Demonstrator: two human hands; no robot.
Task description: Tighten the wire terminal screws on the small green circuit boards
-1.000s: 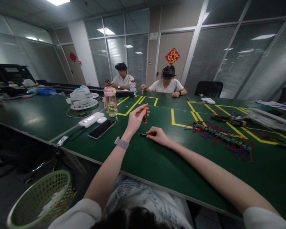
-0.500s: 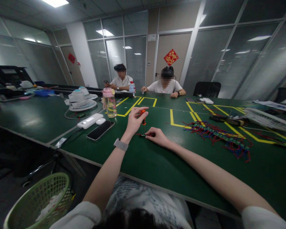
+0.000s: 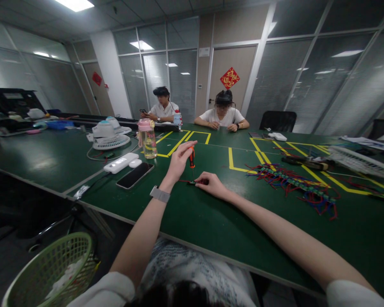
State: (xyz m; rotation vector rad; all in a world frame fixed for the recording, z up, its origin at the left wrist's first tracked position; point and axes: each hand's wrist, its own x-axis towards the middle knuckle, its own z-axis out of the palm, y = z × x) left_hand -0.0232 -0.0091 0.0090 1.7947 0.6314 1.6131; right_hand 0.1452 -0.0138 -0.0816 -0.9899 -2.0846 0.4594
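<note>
An orange and black screwdriver (image 3: 192, 158) stands nearly upright over a small green circuit board (image 3: 191, 183) on the table. My left hand (image 3: 180, 161) has the screwdriver's handle between thumb and fingers, the fingers fairly straight; part of the grip is hidden. The shaft's tip comes down at the board. My right hand (image 3: 211, 184) pinches the board's right end with thumb and fingertips, resting low at the tabletop. A thin red wire (image 3: 183, 181) runs out to the board's left.
Many wired circuit boards (image 3: 294, 181) lie in a row at right. To the left are a black phone (image 3: 135, 175), a white power strip (image 3: 120, 163) and a pink-lidded bottle (image 3: 149, 143). White fans (image 3: 110, 135) stand beyond. Two people sit across the green table (image 3: 211, 230).
My left fingers have straightened and shifted slightly left around the screwdriver handle. My right hand stays at the board. Across the table, one person's hand has moved in toward the other.
</note>
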